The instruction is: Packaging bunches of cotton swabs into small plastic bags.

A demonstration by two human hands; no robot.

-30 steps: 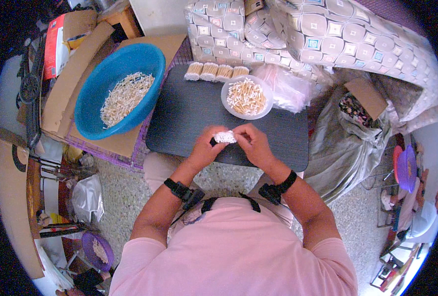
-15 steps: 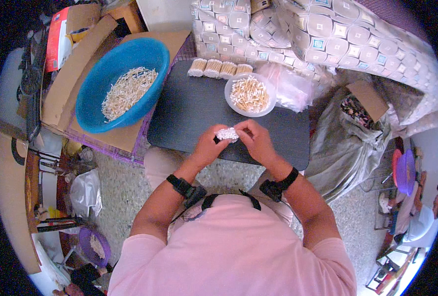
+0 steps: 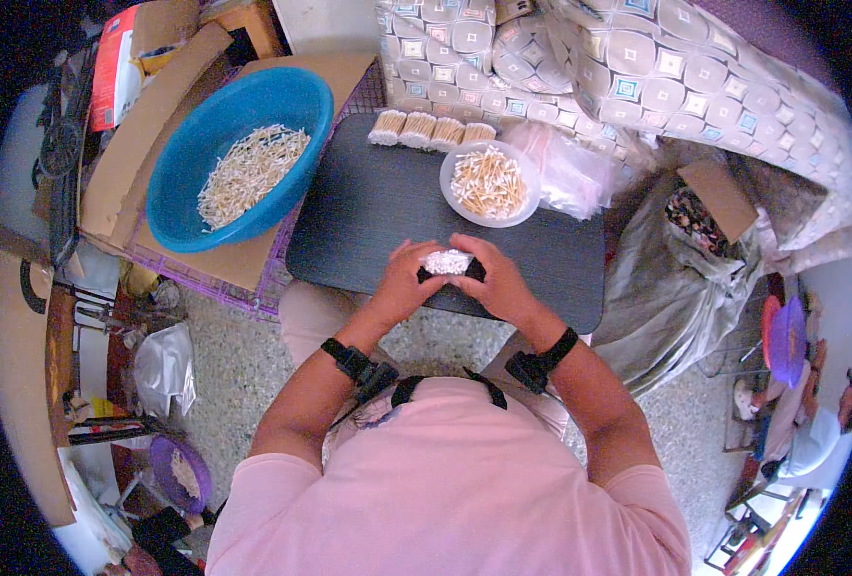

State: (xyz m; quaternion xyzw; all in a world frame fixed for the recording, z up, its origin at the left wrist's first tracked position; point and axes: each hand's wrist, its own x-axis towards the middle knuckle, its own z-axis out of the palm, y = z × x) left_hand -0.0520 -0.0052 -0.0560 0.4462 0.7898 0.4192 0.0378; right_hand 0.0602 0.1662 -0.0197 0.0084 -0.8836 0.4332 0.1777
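A bundle of cotton swabs (image 3: 447,261), white tips facing up, is held between my two hands above the near edge of the dark table (image 3: 373,202). My left hand (image 3: 402,285) closes round its left side, thumb at the near edge. From the right, my right hand (image 3: 503,283) presses on it with thumb and fingers. Just beyond the hands stands a white bowl (image 3: 485,221) of loose cotton swabs. Several bundled swab packs (image 3: 433,131) lie in a row at the table's far edge, and clear plastic bags (image 3: 572,175) lie right of the bowl.
Left of the table, a tilted blue basin (image 3: 178,134) with many swabs rests on cardboard (image 3: 243,271) over a purple wire cage. A grey sack (image 3: 642,298) stands at the right. Patterned fabric (image 3: 661,62) lies behind. Another person (image 3: 815,437) is at the far right.
My right hand's fingertips have left the bundle's top and the hand now wraps its right side. The bundle remains between both hands at about the same place.
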